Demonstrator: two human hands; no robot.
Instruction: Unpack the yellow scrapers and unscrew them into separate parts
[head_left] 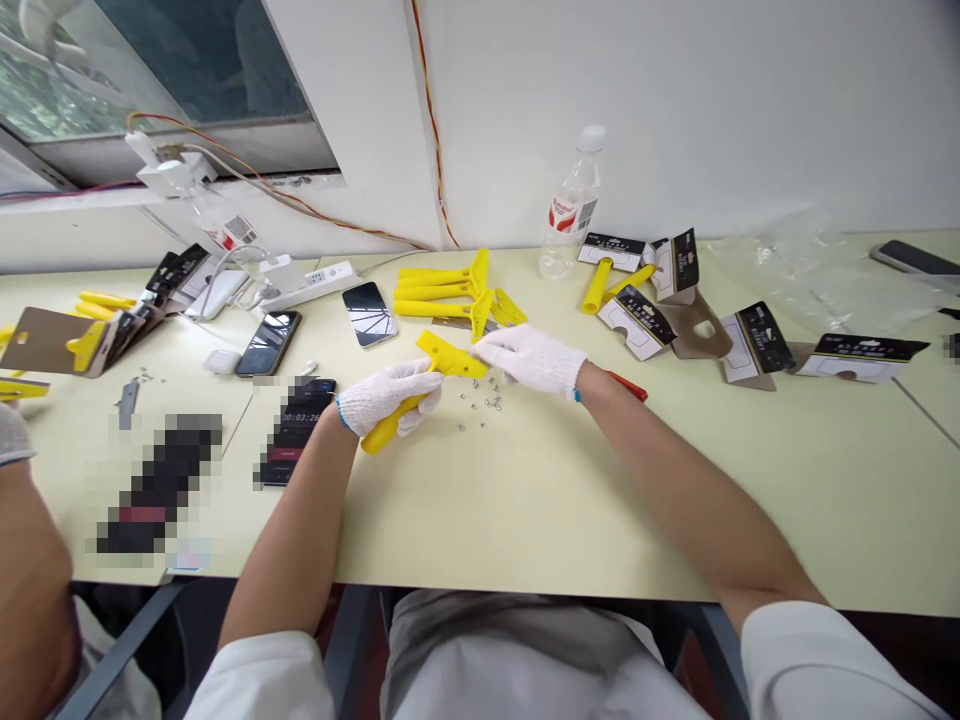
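Note:
My left hand (397,395), in a white knitted glove, is wrapped round the handle of a yellow scraper (450,358). The scraper's wide head points away from me and to the right, with small holes in its face. My right hand (529,358), gloved too, has its fingertips pressed together at the far right corner of the head; what they pinch is hidden. Several small silver screws (491,402) lie scattered on the table just below the head. Behind my hands is a pile of yellow scrapers (442,290). A red tool (628,387) shows partly behind my right forearm.
Black-and-white cardboard packages (757,340) and yellow handles (598,287) lie to the right, near a plastic bottle (574,205) and clear plastic film (817,270). Phones (268,343) and a power strip (311,285) are on the left. Another person's arm (34,560) rests at far left.

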